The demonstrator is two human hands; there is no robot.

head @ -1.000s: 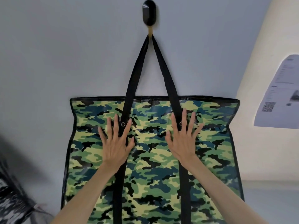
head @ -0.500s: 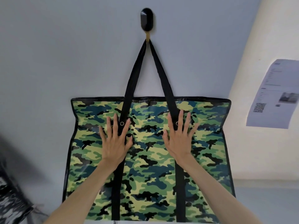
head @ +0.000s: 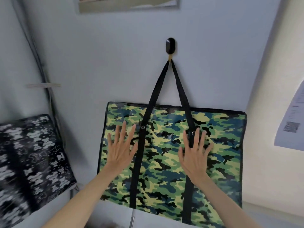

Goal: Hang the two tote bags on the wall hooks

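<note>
Camo bag (head: 166,155) hangs flat against the wall (head: 102,63), its black straps (head: 164,84) meeting at the black hook (head: 170,45) up near the wall's upper middle. Left hand (head: 120,149) is spread wide, fingers apart, over the bag's left edge, just beside the left strap. Right hand (head: 195,153) is splayed too, nothing gripped, lying across the right strap near its rivet. Both palms look pressed to the fabric, though with the blur I cannot tell whether they touch it or sit just off it. Over at the wall's left edge, a black-and-white bag (head: 31,163) shows, smeared by motion; its top and straps are out of view. A paper (head: 292,125) with a QR code is on the cream wall at the right. A picture frame (head: 128,4) peeks in at the top edge.
</note>
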